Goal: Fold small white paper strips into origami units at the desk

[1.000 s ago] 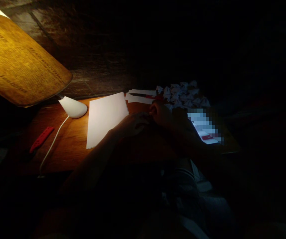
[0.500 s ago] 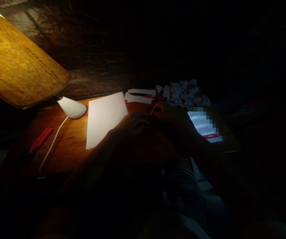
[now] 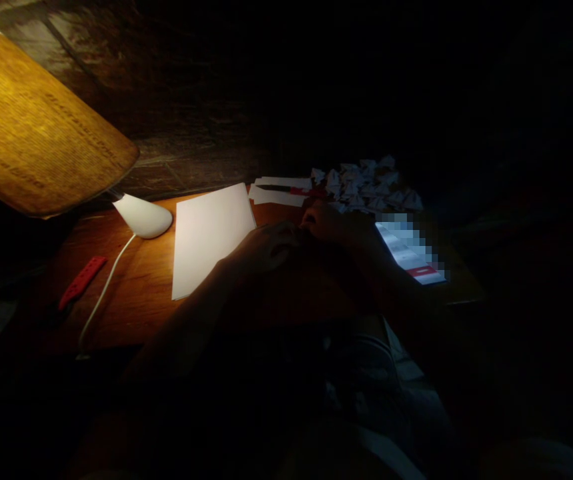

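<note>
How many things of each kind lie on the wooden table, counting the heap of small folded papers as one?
White paper sheet: 1
Cut paper strips: 2
Folded-paper heap: 1
Lit phone: 1
Red tool: 1
Lamp base: 1
Total: 7

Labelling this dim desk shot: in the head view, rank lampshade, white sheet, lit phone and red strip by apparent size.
1. lampshade, though nearest the camera
2. white sheet
3. lit phone
4. red strip
</note>
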`<state>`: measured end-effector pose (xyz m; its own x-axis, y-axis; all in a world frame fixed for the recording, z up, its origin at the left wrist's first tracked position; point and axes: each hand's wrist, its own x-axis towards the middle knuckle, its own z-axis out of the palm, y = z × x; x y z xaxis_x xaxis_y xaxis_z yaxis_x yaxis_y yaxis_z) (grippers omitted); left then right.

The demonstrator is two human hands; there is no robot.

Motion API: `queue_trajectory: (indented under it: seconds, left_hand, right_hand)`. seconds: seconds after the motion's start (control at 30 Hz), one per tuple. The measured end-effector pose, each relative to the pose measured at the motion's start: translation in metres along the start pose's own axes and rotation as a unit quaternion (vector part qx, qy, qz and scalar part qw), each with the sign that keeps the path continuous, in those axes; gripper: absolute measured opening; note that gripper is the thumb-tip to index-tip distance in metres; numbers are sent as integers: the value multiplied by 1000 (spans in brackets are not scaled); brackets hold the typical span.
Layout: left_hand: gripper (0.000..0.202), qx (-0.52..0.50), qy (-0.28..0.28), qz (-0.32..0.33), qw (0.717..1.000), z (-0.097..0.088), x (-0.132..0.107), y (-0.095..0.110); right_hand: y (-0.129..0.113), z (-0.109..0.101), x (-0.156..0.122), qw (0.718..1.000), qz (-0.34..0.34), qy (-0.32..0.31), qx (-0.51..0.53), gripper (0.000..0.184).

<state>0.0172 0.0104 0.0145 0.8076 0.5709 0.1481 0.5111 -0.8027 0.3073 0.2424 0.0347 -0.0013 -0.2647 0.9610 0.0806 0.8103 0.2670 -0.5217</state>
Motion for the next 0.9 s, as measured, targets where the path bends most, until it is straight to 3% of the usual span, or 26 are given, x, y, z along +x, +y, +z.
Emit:
queue_trajectory:
  seconds: [0.2, 0.33, 0.47, 0.6, 0.9]
  left_hand:
    - [35, 10, -5, -14, 1000, -1, 1, 2]
    - [34, 11, -4, -17, 1000, -1, 1, 3]
    - [36, 10, -3, -15, 1000, 0, 1, 3]
    - [38, 24, 0, -16, 1000, 2, -1, 2]
    - [39, 14, 10, 10, 1000, 6, -1, -1]
  right_hand:
    - [-16, -2, -6, 998, 63, -19, -24, 22]
    - [-20, -2, -7, 997, 70, -38, -23, 22]
    - [-14, 1, -1, 997, 71, -11, -2, 20]
    - [-2, 6, 7, 995, 69, 46, 57, 37]
    - [12, 4, 10, 991, 19, 50, 120, 30]
